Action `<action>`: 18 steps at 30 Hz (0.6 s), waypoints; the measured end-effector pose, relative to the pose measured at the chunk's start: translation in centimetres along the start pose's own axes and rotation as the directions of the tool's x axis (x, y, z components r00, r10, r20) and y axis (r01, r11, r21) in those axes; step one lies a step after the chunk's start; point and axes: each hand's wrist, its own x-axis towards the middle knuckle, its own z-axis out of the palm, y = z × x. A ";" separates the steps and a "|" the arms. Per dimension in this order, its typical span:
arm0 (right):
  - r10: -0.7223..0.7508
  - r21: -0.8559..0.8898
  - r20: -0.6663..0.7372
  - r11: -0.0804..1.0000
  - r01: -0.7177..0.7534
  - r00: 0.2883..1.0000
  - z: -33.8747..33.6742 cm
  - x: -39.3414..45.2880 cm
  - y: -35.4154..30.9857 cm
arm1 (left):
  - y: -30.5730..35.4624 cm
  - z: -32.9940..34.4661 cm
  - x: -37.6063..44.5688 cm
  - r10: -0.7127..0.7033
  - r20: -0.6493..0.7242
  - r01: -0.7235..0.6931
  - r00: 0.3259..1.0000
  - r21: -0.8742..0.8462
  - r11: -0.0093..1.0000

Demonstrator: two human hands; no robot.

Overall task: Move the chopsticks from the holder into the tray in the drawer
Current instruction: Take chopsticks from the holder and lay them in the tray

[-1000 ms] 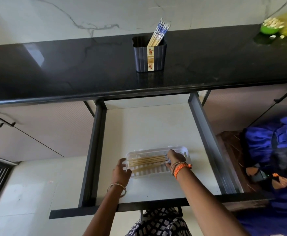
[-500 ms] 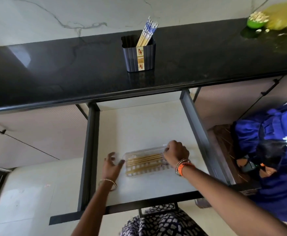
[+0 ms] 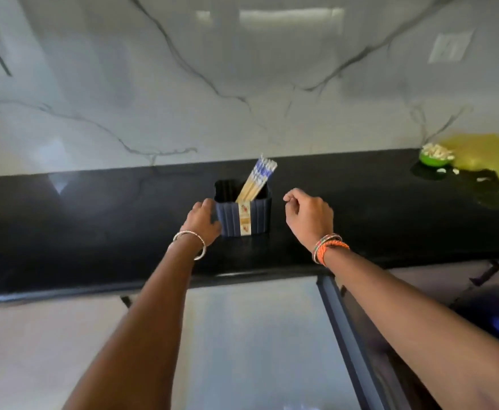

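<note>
Mid-task: chopsticks point(image 3: 258, 180) left in holder point(image 3: 243, 216), none in hand.

Leaned in holder's right half, blue tips up & right, on counter point(image 3: 94, 220). Left hand point(image 3: 202, 220) cupped vs holder's left side, prob. steadying. Right hand point(image 3: 308, 216) just right of holder, loosely curled, empty, fingers apart. Drawer point(image 3: 345, 335) open below; tray out of view, so count already moved: can't tell. Remaining: pull bunch, carry down.

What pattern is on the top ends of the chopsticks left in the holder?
Blue-and-white banding on the chopsticks, above plain pale wood; seen in the head view.
</note>
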 end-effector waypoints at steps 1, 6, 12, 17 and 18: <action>0.004 0.036 -0.020 0.999 -0.003 1.000 0.7 1.8 0.2 | 0.0 -0.7 1.9 0.023 0.027 -0.026 0.999 0.133 0.991; 0.323 0.310 0.012 0.899 -0.310 0.946 5.2 8.3 2.0 | 0.2 0.0 7.1 0.078 0.155 -0.121 0.985 0.287 0.950; 0.466 0.480 0.173 0.729 -0.487 0.868 9.7 11.1 2.8 | -0.9 2.2 7.8 0.141 -0.025 -0.137 0.990 0.121 0.983; 0.459 0.506 0.274 0.679 -0.532 0.845 11.1 12.8 2.6 | -1.3 2.9 8.1 0.136 0.093 -0.147 0.986 0.122 0.982; 0.470 0.507 0.286 0.666 -0.548 0.835 11.4 13.0 2.6 | -1.3 3.1 8.0 0.133 0.109 -0.144 0.985 0.099 0.985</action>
